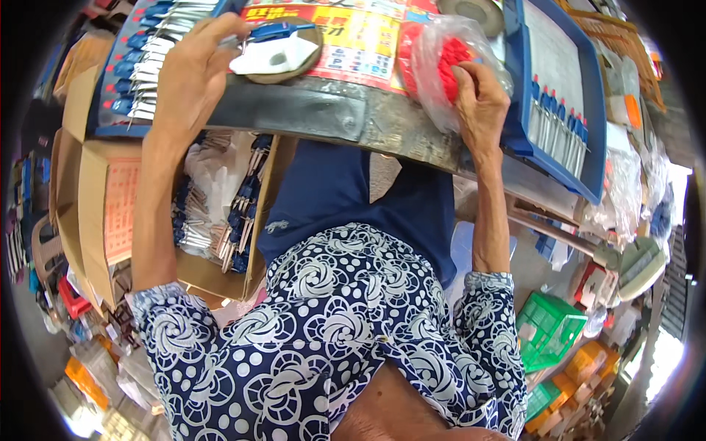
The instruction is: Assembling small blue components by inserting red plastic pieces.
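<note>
My left hand (197, 77) is at the bench's far left, fingers bent around the near end of a blue-handled tool (273, 31). That tool lies over a white piece (276, 56) on a round pad (312, 62); its metal part is mostly hidden by my fingers. To the right, a clear plastic bag (435, 95) lies open with small red pieces (450, 59) inside. My right hand (482, 103) reaches into its mouth, thumb and fingers pinched against the red pieces. Whatever is between those fingertips is too small to make out.
A blue tray (103, 88) of red-tipped, blue-handled tools flanks the left; another blue tray (597, 147) holds similar tools at right. Below the bench edge (294, 110), a cardboard box (209, 275) contains more. A round disc (478, 11) sits behind the bag; a green crate (548, 334) stands lower right.
</note>
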Demonstrator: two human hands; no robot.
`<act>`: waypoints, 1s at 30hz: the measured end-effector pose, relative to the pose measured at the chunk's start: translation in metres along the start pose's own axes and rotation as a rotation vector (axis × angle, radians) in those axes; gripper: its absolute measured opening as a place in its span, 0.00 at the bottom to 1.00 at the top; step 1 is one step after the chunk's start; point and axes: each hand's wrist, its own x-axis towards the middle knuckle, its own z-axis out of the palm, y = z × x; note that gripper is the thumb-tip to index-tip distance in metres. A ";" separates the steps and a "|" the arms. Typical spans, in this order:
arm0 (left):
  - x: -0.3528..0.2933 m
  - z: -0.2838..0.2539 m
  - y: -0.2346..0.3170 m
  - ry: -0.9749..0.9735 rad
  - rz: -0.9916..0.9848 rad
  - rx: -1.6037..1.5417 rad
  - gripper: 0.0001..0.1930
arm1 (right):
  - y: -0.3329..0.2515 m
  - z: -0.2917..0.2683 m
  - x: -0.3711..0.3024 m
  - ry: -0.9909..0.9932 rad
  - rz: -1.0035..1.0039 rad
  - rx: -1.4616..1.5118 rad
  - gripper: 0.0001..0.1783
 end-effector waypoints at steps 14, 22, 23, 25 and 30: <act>-0.001 0.075 0.095 -0.333 -0.514 -1.442 0.10 | -0.015 -0.014 -0.009 -0.075 0.260 0.486 0.11; 0.005 0.087 0.107 -0.307 -0.535 -1.521 0.09 | -0.027 -0.023 -0.011 -0.120 0.302 0.593 0.11; 0.005 0.089 0.107 -0.301 -0.535 -1.520 0.09 | -0.028 -0.024 -0.011 -0.139 0.300 0.608 0.12; 0.004 0.090 0.107 -0.305 -0.532 -1.515 0.09 | -0.029 -0.026 -0.010 -0.153 0.335 0.680 0.11; 0.003 0.090 0.106 -0.316 -0.558 -1.524 0.10 | -0.026 -0.027 -0.008 -0.164 0.405 0.838 0.09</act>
